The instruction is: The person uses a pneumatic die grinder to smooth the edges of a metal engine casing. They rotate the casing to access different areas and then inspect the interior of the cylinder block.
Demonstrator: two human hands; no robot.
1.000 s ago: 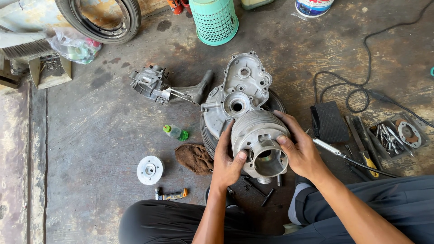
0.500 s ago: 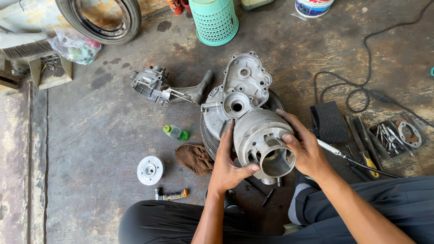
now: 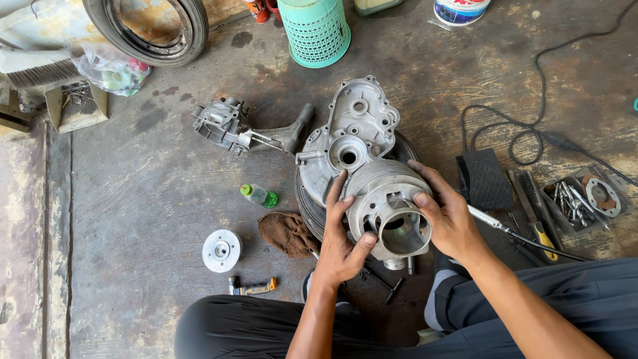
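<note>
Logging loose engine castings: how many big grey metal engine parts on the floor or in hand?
3. A finned cylinder gripped between the left hand and right hand; a crankcase cover lying just behind it; a smaller casing further left. More may be hidden beneath.

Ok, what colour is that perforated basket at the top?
The basket is light green, a minty teal, seen best in the head view.
</note>
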